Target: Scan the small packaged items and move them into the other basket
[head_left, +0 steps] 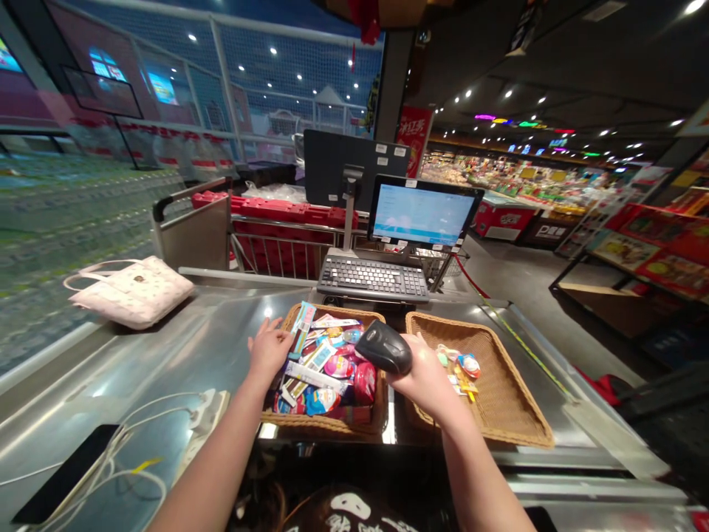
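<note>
While the right hand (424, 373) grips a black scanner (383, 347), its fingers curled round it, the left hand (270, 349) sits at the left rim of a wicker basket (332, 423). The left fingers are partly spread beside a pale blue packet (302, 329); whether the thumb and a finger pinch it, I cannot tell. This packet slants across the basket's far left corner. The scanner is above the basket's right side, its head pointing left over a heap of bright wrapped packets (315, 377).

The basket stands at the middle of the near edge of the metal counter (233, 310). Just right of it, a second basket (498, 388) carries a few small packets (469, 365) toward its left side, partly behind the right hand and forearm.

At the middle of the counter's far edge is a keyboard (374, 278), with a lit screen (424, 214) behind it. A pale handbag (136, 292) rests by the far left corner. Toward the near left corner lie a dark phone (66, 473), tangled white cables (116, 443) and a white power strip (210, 414).
</note>
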Demonstrator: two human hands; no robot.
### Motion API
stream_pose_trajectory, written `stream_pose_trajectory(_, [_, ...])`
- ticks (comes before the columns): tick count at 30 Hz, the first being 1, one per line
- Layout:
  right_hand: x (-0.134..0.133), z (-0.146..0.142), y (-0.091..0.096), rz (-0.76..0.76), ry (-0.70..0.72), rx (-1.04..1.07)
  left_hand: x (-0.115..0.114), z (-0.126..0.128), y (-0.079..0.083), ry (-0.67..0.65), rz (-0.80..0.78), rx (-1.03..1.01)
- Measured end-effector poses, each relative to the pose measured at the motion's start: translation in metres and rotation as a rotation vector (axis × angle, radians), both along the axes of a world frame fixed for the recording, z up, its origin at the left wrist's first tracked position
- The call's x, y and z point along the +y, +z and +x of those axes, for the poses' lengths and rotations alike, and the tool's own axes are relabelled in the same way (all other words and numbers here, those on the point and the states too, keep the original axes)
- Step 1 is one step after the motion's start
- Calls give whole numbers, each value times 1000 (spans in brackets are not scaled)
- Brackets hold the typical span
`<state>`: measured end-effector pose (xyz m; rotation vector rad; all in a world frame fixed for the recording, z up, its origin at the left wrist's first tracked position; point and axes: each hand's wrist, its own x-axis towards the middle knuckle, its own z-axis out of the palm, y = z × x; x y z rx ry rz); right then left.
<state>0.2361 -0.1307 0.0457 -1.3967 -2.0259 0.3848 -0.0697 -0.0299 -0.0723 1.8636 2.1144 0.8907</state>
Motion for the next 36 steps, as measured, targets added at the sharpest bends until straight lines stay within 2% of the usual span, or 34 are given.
stream_pose_trajectory(4, [3,-5,-2,-10,12,-19,-1,-5,-10,79,-59,-9])
stream_pose_trajectory(9, [4,-11,-2,-37,11,-3,-2,-10,-23,1,74,-56])
stream_pose_trajectory(14, [4,-12,-3,-44,8,17,-4,-11,-29,40,159,-40])
stream_pose_trajectory(19, [2,1,-4,-13,-24,46,-9,-11,-24,78,257,-104])
stream_pose_trajectory(23, [-6,31,-5,24,-117,62,-13,-1,-8,55,309,-126])
stream_pose_trajectory(26, [-16,64,-6,65,-250,82,-13,21,9,-36,356,-135])
stream_pose_trajectory(29, [-29,98,-6,67,-372,67,-7,60,25,-205,371,-136])
stream_pose_trajectory(32, [-40,129,-6,79,-470,73,1,112,35,-436,375,-98])
stream_pose_trajectory(36, [-51,161,-8,95,-541,75,12,191,36,-721,297,28])
